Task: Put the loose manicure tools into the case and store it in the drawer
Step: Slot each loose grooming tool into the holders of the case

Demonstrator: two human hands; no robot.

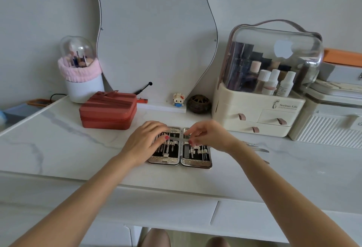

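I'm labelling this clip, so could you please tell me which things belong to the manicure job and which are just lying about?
Job: open case; thin tool pinched by both hands, left and right; loose tools on the counter.

Lying about: red pouch; brush holder; figurine; cosmetics organiser.

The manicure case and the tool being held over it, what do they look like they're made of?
The manicure case looks like polished metal with a textured, woven-pattern rim that glints, and a black lining inside, probably fabric or plastic. The tool, pinched between the left hand and right hand, is thin, flat and silvery, most likely steel; its finish is too small to tell.
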